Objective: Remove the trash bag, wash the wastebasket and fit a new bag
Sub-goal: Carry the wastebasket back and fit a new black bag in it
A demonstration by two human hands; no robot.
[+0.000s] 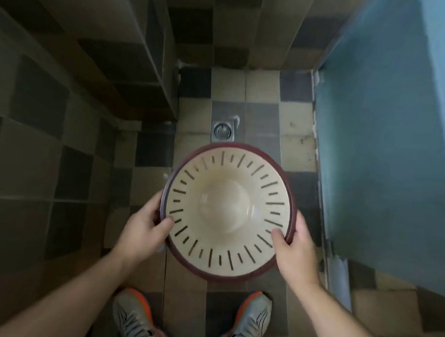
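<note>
I look straight down into a cream plastic wastebasket (226, 250) with a dark red rim and slotted walls. It is held upright above the tiled floor, and no bag is inside it. My left hand (143, 228) grips the rim on the left, thumb inside the wall. On the right side my right hand (296, 248) grips the rim the same way. The bottom of the basket looks shiny.
A square metal floor drain (224, 131) lies just beyond the basket. A blue door or panel (380, 153) stands at the right, a tiled wall (71, 100) at the left. My two grey-and-orange shoes (137, 320) are below the basket.
</note>
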